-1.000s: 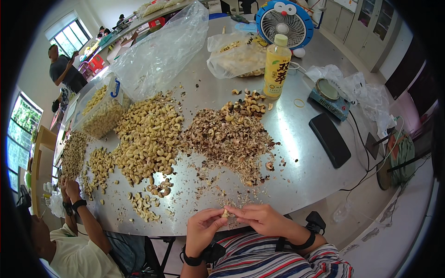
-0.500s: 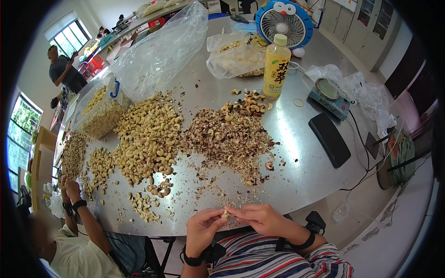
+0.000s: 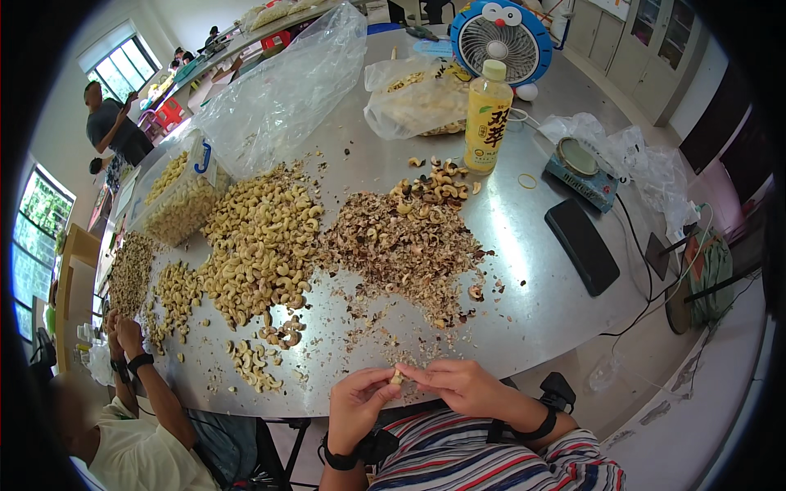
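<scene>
At the near edge of the metal table [image 3: 524, 319], my left hand [image 3: 359, 403] pinches a pale cashew nut [image 3: 397, 378] between thumb and fingers. The fingertips of my right hand [image 3: 458, 386] close on the same nut from the other side. Beyond my hands spreads a brown heap of skins and shell bits [image 3: 401, 254], with some darker cashews [image 3: 434, 184] at its far end. To its left lies a large pile of pale cashews [image 3: 262, 237], and a small group of cashews [image 3: 254, 366] sits nearer to me.
A clear tub of cashews [image 3: 180, 192] and plastic bags [image 3: 417, 102] stand farther back. Right of centre are a yellow drink bottle [image 3: 489, 123], a blue fan [image 3: 501, 41], a small scale [image 3: 581, 168] and a black phone [image 3: 581, 247]. A co-worker's hands [image 3: 123, 335] are at the left edge.
</scene>
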Tool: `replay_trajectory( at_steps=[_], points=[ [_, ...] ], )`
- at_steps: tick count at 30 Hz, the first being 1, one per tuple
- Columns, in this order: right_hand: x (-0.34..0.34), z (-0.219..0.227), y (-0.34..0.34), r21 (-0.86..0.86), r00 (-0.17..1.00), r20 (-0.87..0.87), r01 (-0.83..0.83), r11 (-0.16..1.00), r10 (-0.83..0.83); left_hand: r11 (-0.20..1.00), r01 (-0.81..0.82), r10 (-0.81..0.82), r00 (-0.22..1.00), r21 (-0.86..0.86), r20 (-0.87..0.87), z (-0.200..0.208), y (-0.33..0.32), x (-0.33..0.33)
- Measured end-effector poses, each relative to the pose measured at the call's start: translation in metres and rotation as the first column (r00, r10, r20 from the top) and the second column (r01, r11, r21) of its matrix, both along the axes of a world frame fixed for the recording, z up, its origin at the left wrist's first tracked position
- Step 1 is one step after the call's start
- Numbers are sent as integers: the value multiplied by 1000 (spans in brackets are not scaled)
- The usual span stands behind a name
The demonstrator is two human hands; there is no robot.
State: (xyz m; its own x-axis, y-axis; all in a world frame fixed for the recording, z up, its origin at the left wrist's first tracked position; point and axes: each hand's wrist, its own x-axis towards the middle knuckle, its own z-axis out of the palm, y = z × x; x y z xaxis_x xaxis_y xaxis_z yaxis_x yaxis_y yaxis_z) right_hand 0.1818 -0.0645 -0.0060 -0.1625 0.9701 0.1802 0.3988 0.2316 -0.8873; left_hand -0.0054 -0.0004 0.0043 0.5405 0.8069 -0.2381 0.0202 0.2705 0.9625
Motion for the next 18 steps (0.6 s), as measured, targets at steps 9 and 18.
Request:
replay_trajectory(
  at_steps=[9, 18],
  points=[
    [2, -4, 2, 39, 997, -67, -42, 998, 45, 1000, 2, -2, 1000, 7, 3, 0, 1, 1],
    [3, -3, 2, -15, 994, -88, -68, 998, 66, 1000, -2, 1, 1000, 26, 11, -2, 0, 2]
  ],
)
